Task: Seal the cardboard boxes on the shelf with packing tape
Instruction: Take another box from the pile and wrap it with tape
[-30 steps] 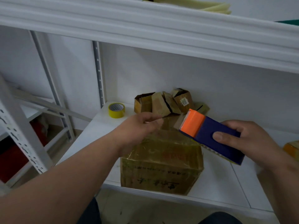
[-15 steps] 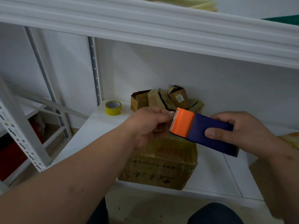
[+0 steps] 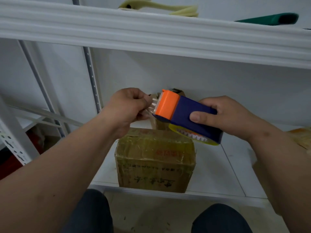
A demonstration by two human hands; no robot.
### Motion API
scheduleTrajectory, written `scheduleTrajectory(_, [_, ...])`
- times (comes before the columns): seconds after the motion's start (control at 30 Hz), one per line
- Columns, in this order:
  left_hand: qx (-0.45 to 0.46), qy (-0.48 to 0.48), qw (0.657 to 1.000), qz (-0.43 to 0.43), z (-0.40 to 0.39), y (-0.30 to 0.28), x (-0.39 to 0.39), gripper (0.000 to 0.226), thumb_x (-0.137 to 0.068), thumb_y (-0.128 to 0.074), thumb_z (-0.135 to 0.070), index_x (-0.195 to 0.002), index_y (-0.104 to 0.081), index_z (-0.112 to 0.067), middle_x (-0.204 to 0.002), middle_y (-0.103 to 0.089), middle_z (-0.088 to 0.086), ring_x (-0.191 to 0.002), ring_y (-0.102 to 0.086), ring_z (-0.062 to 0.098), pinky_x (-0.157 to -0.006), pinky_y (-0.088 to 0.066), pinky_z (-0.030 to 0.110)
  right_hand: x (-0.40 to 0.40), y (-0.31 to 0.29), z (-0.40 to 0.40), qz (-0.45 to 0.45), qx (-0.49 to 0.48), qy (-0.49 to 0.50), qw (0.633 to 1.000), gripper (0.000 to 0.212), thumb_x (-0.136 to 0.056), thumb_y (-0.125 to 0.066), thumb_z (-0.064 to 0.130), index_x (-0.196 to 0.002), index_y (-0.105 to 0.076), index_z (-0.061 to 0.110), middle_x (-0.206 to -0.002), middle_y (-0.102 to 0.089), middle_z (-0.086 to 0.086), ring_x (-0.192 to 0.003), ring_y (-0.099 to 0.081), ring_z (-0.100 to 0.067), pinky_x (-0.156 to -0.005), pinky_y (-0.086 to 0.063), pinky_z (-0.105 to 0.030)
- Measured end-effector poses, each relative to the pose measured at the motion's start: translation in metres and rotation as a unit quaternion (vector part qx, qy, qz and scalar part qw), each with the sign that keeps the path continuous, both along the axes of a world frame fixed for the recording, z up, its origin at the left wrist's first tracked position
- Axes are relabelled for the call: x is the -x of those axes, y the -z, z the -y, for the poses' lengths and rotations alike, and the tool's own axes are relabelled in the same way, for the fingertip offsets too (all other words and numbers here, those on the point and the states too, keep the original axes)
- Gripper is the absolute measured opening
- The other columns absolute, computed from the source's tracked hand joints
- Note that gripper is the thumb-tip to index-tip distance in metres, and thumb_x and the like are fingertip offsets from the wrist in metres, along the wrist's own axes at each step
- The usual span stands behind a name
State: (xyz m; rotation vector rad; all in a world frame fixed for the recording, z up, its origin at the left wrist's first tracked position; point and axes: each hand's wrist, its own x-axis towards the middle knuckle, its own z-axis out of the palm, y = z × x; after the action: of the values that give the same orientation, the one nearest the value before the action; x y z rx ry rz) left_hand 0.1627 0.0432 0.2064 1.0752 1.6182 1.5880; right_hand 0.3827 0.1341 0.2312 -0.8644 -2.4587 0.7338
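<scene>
A brown cardboard box (image 3: pixel 155 162), wrapped in shiny clear tape, stands at the front of the white shelf (image 3: pixel 218 179). Above it my right hand (image 3: pixel 225 115) grips a blue tape dispenser (image 3: pixel 186 115) with an orange cutter head and a yellow roll underneath. My left hand (image 3: pixel 127 106) pinches the clear tape end (image 3: pixel 152 106) at the dispenser's toothed edge. Both hands hover above the box and do not touch it.
The upper shelf's white edge (image 3: pixel 151 32) runs across just above the hands, with a green roll (image 3: pixel 272 18) and pale foam (image 3: pixel 159 7) on top. A small box (image 3: pixel 178 92) peeks behind the dispenser. A yellowish object (image 3: pixel 303 137) lies at right. Metal uprights (image 3: pixel 91 78) stand on the left.
Both hands and the dispenser rose above the box. My left hand came to the cutter head and pinched the tape end. The view tilted, hiding the yellow tape roll and small boxes.
</scene>
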Motion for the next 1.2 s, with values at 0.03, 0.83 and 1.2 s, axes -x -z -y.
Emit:
scheduleTrajectory(0.03, [-0.006,-0.013,1.000,0.012,0.005,0.000,0.007,0.016,-0.094,-0.058,-0.005,-0.079,-0.063,-0.008,-0.056,-0.060,-0.002,-0.051,-0.055,0.007,-0.056,-0.054,0.022,-0.002,0.000,-0.002,-0.003,0.009,-0.003,1.000,0.044,-0.066,-0.061,0.058,-0.085,-0.070,0.019,-0.076,-0.070,-0.006,-0.065,-0.065,-0.016,-0.058,-0.045,-0.023])
scheduleTrajectory(0.83, [0.169,-0.144,0.971,0.087,0.024,0.092,0.117,0.009,-0.090,-0.066,-0.009,-0.081,-0.064,-0.006,-0.070,-0.056,0.005,-0.057,-0.040,0.012,-0.052,-0.032,0.025,-0.062,0.008,-0.059,0.237,0.128,0.119,0.955,0.103,-0.016,-0.058,0.096,-0.079,-0.077,0.017,-0.072,-0.075,-0.003,-0.062,-0.071,-0.019,-0.070,-0.054,-0.039])
scheduleTrajectory(1.2, [0.185,-0.137,0.970,0.082,0.012,0.112,0.113,0.014,-0.089,-0.069,-0.011,-0.077,-0.063,-0.009,-0.071,-0.058,0.005,-0.059,-0.040,0.014,-0.053,-0.033,0.026,-0.051,0.024,-0.075,0.287,0.131,0.142,0.938,0.061,-0.053,-0.071,0.067,-0.079,-0.076,0.012,-0.071,-0.075,-0.004,-0.067,-0.071,-0.023,-0.073,-0.056,-0.039])
